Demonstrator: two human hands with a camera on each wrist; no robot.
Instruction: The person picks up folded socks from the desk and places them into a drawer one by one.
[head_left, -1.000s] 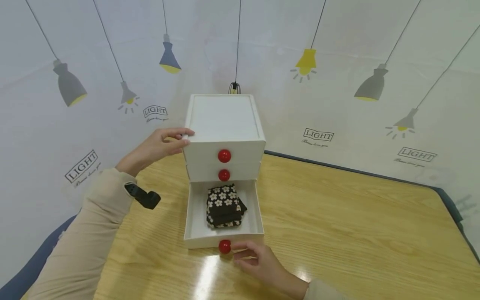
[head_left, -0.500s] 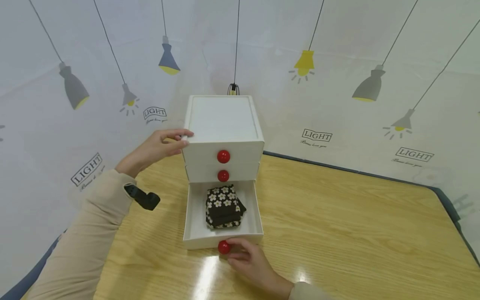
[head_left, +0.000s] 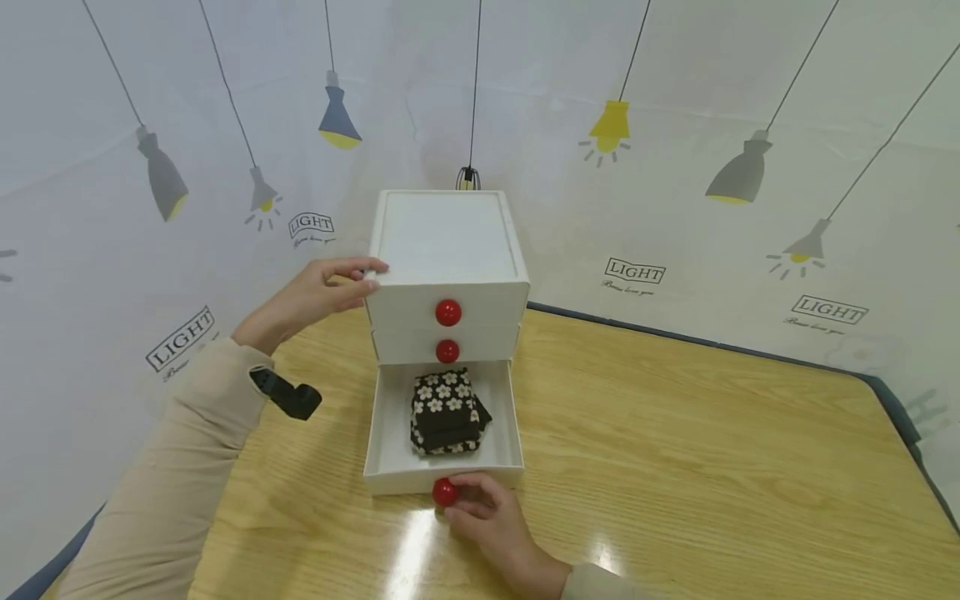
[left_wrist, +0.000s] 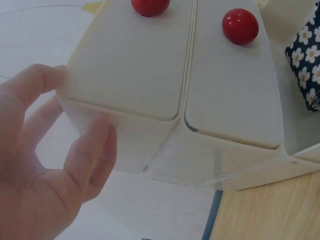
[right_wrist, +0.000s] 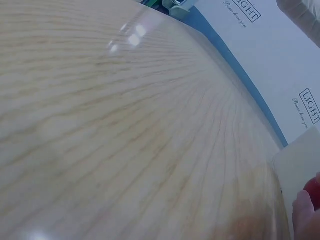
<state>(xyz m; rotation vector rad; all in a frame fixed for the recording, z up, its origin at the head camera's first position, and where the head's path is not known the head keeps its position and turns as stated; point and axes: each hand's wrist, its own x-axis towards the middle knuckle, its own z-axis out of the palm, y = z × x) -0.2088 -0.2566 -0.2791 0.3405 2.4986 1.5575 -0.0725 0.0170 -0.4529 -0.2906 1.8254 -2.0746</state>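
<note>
A small white drawer cabinet (head_left: 448,237) stands on the table, its bottom drawer (head_left: 501,417) pulled out. Inside that drawer lies folded dark cloth with white flowers (head_left: 446,408). My right hand (head_left: 502,529) pinches the red ball knob (head_left: 445,492) on the drawer's front, between thumb and forefinger. At the cabinet's upper left front corner, my left hand (head_left: 315,292) touches the top and side with extended fingers. In the left wrist view, the left fingers (left_wrist: 90,145) lie along the cabinet's side. The right wrist view catches only part of the right hand (right_wrist: 306,220) at its edge.
Two closed drawers with red knobs, an upper one (head_left: 447,312) and a middle one (head_left: 447,351), sit above the pulled-out one. Beneath everything is a wooden table (head_left: 675,442). A white backdrop (head_left: 540,217) printed with lamps rises behind it. My left wrist wears a black device (head_left: 287,393).
My right hand has moved left from beside the bottom knob and its fingers have come round it. The left hand stays at the cabinet corner. The drawer looks nearly unmoved.
</note>
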